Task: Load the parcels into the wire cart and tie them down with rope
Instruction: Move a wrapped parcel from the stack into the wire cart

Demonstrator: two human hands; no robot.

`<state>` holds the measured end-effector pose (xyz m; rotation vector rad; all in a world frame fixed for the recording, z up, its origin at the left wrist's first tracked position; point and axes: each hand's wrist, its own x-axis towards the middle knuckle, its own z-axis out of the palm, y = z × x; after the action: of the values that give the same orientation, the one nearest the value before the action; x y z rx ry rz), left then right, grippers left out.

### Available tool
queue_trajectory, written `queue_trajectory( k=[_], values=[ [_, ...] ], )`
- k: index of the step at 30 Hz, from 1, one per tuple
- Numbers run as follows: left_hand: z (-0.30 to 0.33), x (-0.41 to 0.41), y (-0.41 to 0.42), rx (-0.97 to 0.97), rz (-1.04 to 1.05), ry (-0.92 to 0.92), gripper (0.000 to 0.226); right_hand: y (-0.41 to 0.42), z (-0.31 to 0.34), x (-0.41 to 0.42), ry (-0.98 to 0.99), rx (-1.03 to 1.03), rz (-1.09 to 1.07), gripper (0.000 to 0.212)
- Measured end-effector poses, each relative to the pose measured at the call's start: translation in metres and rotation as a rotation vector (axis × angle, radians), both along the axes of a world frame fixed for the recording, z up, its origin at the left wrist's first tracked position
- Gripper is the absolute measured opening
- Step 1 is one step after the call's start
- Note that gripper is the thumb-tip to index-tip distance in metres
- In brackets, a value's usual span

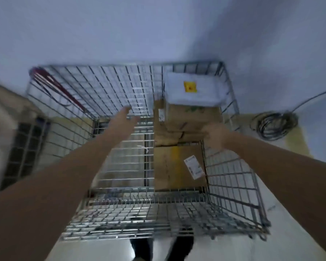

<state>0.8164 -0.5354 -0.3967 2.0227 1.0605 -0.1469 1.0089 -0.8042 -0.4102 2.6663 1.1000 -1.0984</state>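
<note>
I look down into a wire cart (120, 213) with mesh walls. Its right half holds cardboard parcels: a flat box with a white label (177, 166) near me, and a stack of brown boxes (188, 119) farther in. On that stack lies a white parcel with a yellow sticker (192, 89). My left hand (126, 117) reaches over the bare left half of the cart, fingers straight, holding nothing. My right hand (215, 136) is at the near edge of the stacked boxes with fingers curled; blur hides whether it grips the cardboard. A dark red rope (58, 87) hangs on the far left wall.
A coil of dark cable (275, 125) lies on the floor right of the cart. Another wire cage (24, 146) stands at the left. A pale wall is behind the cart. My feet (160, 249) are below the cart's near edge.
</note>
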Motion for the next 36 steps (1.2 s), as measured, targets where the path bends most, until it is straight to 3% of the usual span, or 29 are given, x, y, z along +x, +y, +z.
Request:
queue_trajectory(
  k=[5,8,13,17,27,36],
  values=[
    [0.197,-0.039,0.035,0.319,-0.175,-0.019,0.068,0.032,0.189,0.005,-0.109,0.073,0.125,0.052],
    [0.299,-0.085,0.052,0.479,-0.178,0.003,0.073,0.059,0.302,-0.011,-0.198,0.198,0.157,0.051],
    [0.438,-0.183,0.084,0.68,-0.102,0.012,0.077,0.096,0.464,-0.071,-0.344,0.361,0.189,0.067],
    [0.515,-0.276,0.111,0.778,0.01,-0.016,0.079,0.131,0.552,-0.145,-0.447,0.507,0.207,0.074],
    [0.588,-0.519,0.167,0.861,0.255,0.111,0.099,0.277,0.604,-0.353,-0.407,0.674,0.397,0.083],
    [0.593,-0.634,0.256,0.838,0.416,0.154,0.084,0.412,0.625,-0.45,-0.393,0.66,0.558,0.082]
  ],
)
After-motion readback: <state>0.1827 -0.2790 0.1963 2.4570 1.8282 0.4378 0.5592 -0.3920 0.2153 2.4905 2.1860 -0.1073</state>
